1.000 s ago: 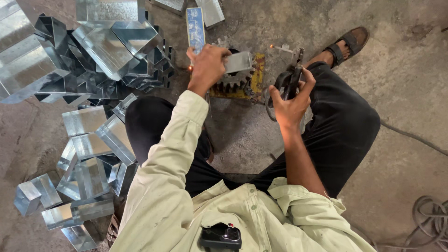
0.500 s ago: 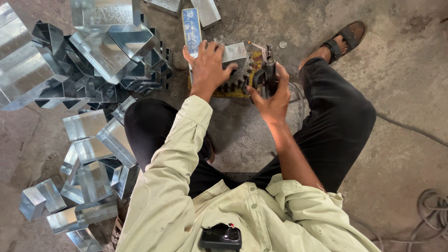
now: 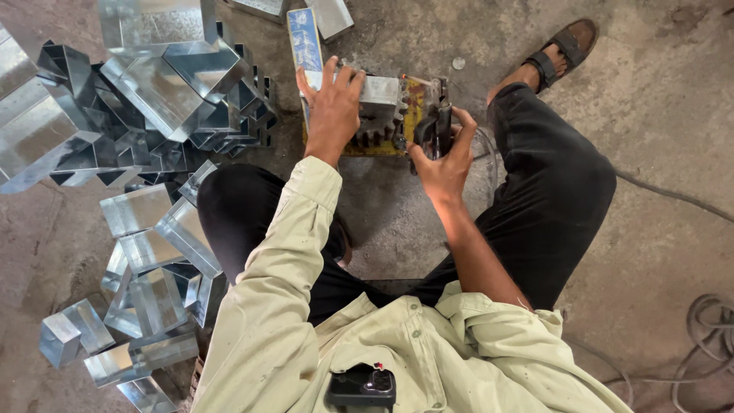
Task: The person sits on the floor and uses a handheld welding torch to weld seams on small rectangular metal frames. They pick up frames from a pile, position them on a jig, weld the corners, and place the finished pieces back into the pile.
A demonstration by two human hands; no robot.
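L hand fingers spread, pressing grey metal piece onto yellow geared machine; R hand clenched round black handle. Risk: fingertips near gears, could pinch.

The person sits on the floor with a small geared machine set on the floor between the knees, ahead of the body. The left hand lies on the machine's left part, over a bent metal piece; the right hand is at the machine's right end, closed round its handle. A flat strip stands just left of the machine, beyond the left hand. A heap of folded metal pieces lies to the left, and more folded pieces lie nearer, beside the left leg. A sandalled foot rests far right of the machine. Cables lie at the near right
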